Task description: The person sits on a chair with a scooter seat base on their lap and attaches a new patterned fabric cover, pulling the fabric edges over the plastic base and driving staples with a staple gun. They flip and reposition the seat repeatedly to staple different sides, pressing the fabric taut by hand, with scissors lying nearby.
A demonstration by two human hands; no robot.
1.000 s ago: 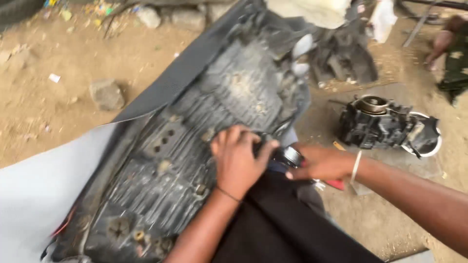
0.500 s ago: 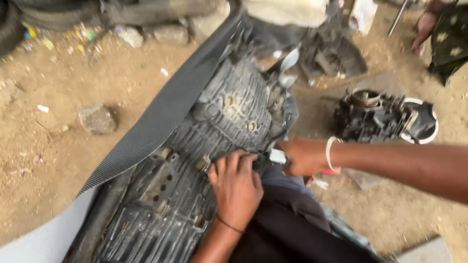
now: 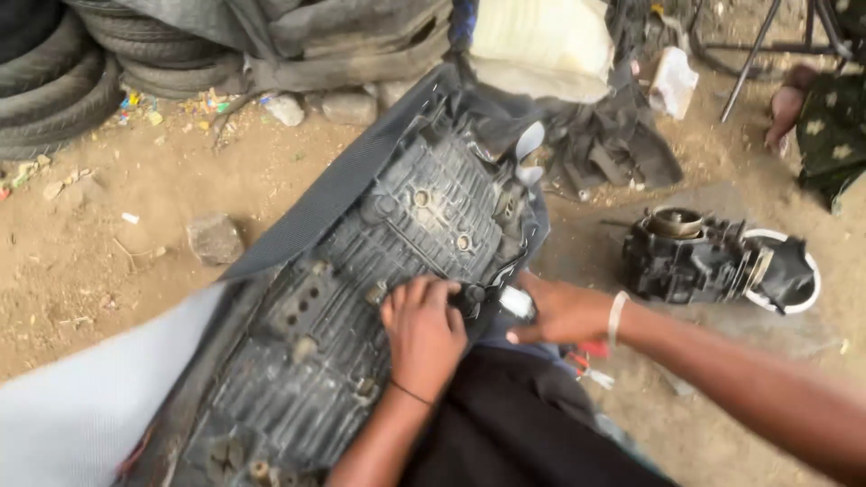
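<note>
Upturned seat base [image 3: 388, 298] is lying ribbed underside up across the person's lap and the dirt ground [image 3: 108, 243], running from lower left up toward the tyres [image 3: 54, 81].

Left hand [image 3: 422, 332] is pressing down on the base near its right edge, fingers curled; whether that grip is closing on anything I cannot tell. Right hand [image 3: 561, 311] is coming in from the right, its grip wrapping a small tool with a pale tip [image 3: 516, 301], tip touching the base edge just beside the left fingers. Exact tool type is too blurred to call.

Handling, judging by looks:
- Base is looking like moulded hard plastic, ribbed, so stiff along its length, light for its size, bulky. Dusty, not slick.
- Black textured cover [image 3: 334, 194] is wrapping the left rim: soft, flexible, no good as a hold point on its own.
- Best hold: the rim, or flat palm on the ribs, as the left hand is doing. Bosses and bolt points [image 3: 421, 197] are giving finger purchase.
- Thin edge tabs are probably brittle; avoid prying hard there.

Nearby: engine part [image 3: 695, 261] on the ground to the right, well apart; a stone [image 3: 215, 237] to the left; another person's limb [image 3: 787, 108] at top right.
</note>
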